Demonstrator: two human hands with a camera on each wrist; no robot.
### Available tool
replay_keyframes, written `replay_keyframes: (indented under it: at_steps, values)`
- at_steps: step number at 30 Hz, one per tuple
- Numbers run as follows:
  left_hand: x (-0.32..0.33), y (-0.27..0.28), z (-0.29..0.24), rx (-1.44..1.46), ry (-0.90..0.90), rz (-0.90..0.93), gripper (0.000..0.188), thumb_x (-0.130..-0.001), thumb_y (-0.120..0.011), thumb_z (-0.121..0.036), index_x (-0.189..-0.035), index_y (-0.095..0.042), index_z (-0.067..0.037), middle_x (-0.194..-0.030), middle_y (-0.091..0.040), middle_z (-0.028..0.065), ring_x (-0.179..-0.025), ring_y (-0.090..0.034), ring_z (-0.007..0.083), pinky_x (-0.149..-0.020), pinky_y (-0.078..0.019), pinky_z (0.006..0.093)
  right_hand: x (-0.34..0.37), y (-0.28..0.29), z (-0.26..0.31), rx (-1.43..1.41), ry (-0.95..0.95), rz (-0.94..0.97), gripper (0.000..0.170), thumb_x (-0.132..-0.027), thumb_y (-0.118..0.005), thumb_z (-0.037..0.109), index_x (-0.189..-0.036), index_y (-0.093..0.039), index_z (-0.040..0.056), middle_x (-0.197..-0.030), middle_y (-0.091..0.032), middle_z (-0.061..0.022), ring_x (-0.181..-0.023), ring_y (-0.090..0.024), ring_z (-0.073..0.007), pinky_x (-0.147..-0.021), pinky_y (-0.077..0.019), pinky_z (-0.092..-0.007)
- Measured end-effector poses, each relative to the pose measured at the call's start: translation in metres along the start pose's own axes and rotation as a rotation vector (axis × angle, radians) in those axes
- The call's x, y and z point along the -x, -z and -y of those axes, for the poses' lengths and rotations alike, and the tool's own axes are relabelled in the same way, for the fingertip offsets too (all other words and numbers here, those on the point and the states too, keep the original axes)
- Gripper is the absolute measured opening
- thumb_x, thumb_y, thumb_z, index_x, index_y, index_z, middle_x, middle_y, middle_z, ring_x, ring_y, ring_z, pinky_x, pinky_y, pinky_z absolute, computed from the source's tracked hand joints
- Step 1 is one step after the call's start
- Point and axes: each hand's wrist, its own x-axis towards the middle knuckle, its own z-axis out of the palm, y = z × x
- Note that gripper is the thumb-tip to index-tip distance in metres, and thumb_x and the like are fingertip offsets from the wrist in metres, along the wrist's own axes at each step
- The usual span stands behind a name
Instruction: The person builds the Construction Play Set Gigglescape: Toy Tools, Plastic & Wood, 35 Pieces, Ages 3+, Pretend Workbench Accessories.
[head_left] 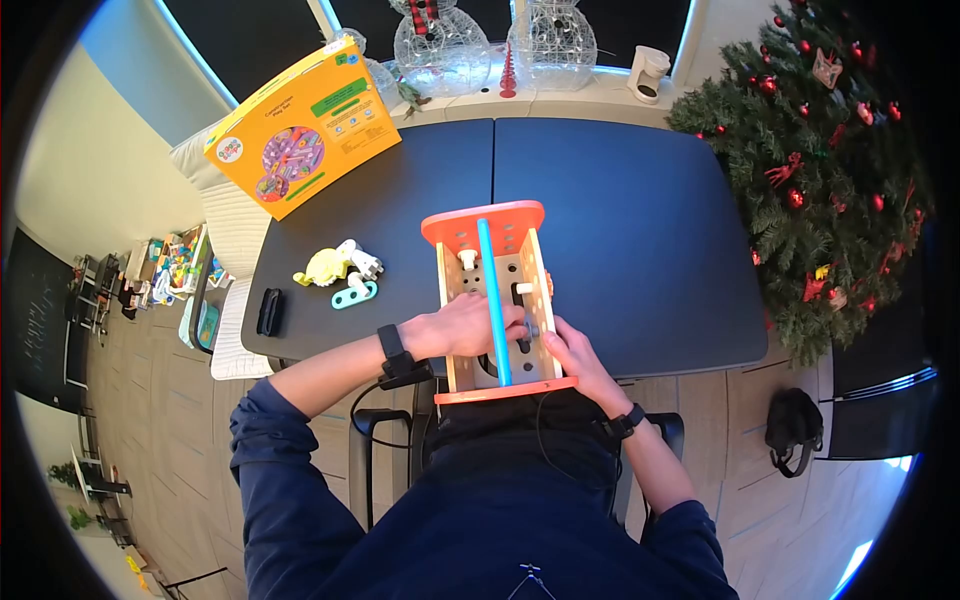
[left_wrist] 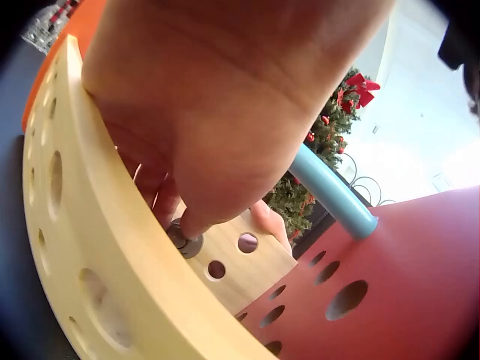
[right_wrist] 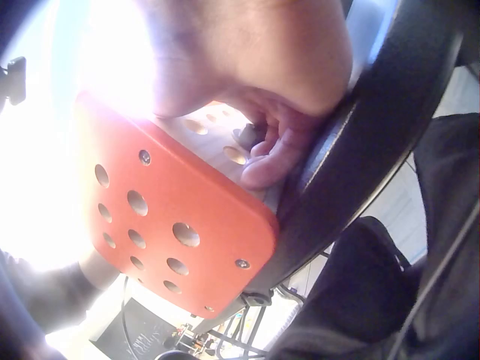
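A toy box with red-orange end panels [head_left: 484, 222], pale wooden sides full of holes [left_wrist: 112, 225] and a blue rod [head_left: 494, 300] stands at the table's near edge. My left hand [head_left: 465, 326] reaches inside, under the rod; its fingertips pinch a round grey piece [left_wrist: 185, 238] against the right-hand side. From outside, my right hand [head_left: 585, 368] grips that same side, its curled fingers [right_wrist: 270, 161] beside a dark grey piece [right_wrist: 250, 135] at a hole. White pegs [head_left: 467, 259] sit in the box. Whether the two grey pieces join is hidden.
Left on the dark table [head_left: 620, 220] lie a yellow toy piece [head_left: 325, 267], a white one [head_left: 362, 260], a teal strip [head_left: 354, 295] and a black case [head_left: 270, 312]. An orange carton [head_left: 305, 130] stands at the back left. A decorated tree [head_left: 800, 180] is at the right.
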Motion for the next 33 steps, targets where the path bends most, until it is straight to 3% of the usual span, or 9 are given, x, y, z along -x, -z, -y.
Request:
replay_keyframes:
  at_steps: [6, 9, 12, 15, 18, 24, 27, 33]
  values:
    - [0.002, 0.01, -0.014, 0.06, 0.086, -0.003, 0.033, -0.109, -0.063, -0.039, -0.116, -0.064, -0.006, -0.098, -0.072, 0.0152, -0.099, -0.071, 0.0389, -0.085, -0.056, 0.0528, 0.0, 0.0, -0.001, -0.004, 0.011, -0.004, 0.068, -0.111, -0.056, 0.047, -0.154, -0.052, -0.0056, -0.134, -0.071, -0.0264, -0.127, -0.068, -0.0319, -0.11, -0.0499, -0.0426]
    - [-0.01, -0.022, 0.018, -0.063, -0.125, -0.183, 0.037, -0.108, -0.066, -0.042, -0.116, -0.06, -0.007, -0.094, -0.07, 0.0151, -0.095, -0.07, 0.0358, -0.082, -0.0549, 0.05, 0.0, 0.0, -0.003, 0.013, 0.011, -0.008, 0.068, -0.111, -0.056, 0.047, -0.154, -0.052, -0.0055, -0.134, -0.071, -0.0264, -0.127, -0.068, -0.0323, -0.11, -0.05, -0.0427]
    - [-0.013, -0.023, 0.023, -0.065, -0.15, -0.082, 0.036, -0.108, -0.066, -0.041, -0.115, -0.06, -0.006, -0.093, -0.07, 0.0148, -0.092, -0.071, 0.0335, -0.081, -0.055, 0.0484, -0.001, 0.0, -0.004, 0.016, 0.007, -0.005, 0.069, -0.111, -0.056, 0.048, -0.155, -0.051, -0.0055, -0.134, -0.071, -0.0264, -0.127, -0.068, -0.0326, -0.11, -0.05, -0.0427]
    - [-0.003, 0.008, -0.008, 0.126, 0.004, 0.04, 0.032, -0.11, -0.062, -0.034, -0.114, -0.066, -0.003, -0.094, -0.072, 0.0161, -0.093, -0.073, 0.0352, -0.084, -0.0564, 0.0493, -0.001, 0.0, -0.003, 0.009, 0.008, -0.003, 0.07, -0.111, -0.056, 0.048, -0.155, -0.051, -0.0052, -0.134, -0.071, -0.0266, -0.127, -0.068, -0.0328, -0.11, -0.0499, -0.0429]
    - [-0.003, 0.011, -0.014, 0.157, 0.089, 0.046, 0.03, -0.109, -0.062, -0.032, -0.113, -0.065, -0.003, -0.093, -0.071, 0.0151, -0.089, -0.073, 0.034, -0.084, -0.0565, 0.0478, 0.0, 0.0, -0.002, 0.006, 0.008, -0.001, 0.071, -0.111, -0.055, 0.049, -0.156, -0.051, -0.005, -0.135, -0.071, -0.027, -0.128, -0.068, -0.0331, -0.11, -0.0497, -0.0432]
    - [-0.017, -0.016, 0.017, 0.001, -0.095, 0.007, 0.039, -0.107, -0.067, -0.04, -0.117, -0.056, -0.004, -0.094, -0.068, 0.0129, -0.091, -0.071, 0.0306, -0.082, -0.0556, 0.0454, 0.0, 0.001, -0.002, 0.026, -0.001, 0.011, 0.072, -0.111, -0.055, 0.05, -0.157, -0.05, -0.0049, -0.137, -0.07, -0.0271, -0.13, -0.067, -0.0335, -0.111, -0.0492, -0.0436]
    - [-0.007, 0.006, -0.007, 0.141, 0.001, 0.054, 0.043, -0.109, -0.06, -0.043, -0.118, -0.06, -0.001, -0.101, -0.07, 0.0194, -0.102, -0.071, 0.0393, -0.087, -0.0546, 0.0518, 0.0, 0.001, -0.001, 0.017, -0.003, 0.01, 0.072, -0.111, -0.055, 0.05, -0.157, -0.05, -0.0049, -0.137, -0.07, -0.0269, -0.13, -0.067, -0.0332, -0.111, -0.0491, -0.0433]
    - [-0.013, -0.001, -0.003, 0.197, 0.067, 0.044, 0.038, -0.106, -0.066, -0.038, -0.114, -0.054, -0.003, -0.104, -0.068, 0.0165, -0.099, -0.07, 0.0367, -0.084, -0.0532, 0.0504, 0.0, 0.0, 0.003, 0.008, 0.0, 0.004, 0.071, -0.111, -0.055, 0.049, -0.157, -0.05, -0.0051, -0.138, -0.07, -0.0265, -0.13, -0.067, -0.0329, -0.111, -0.0491, -0.043]
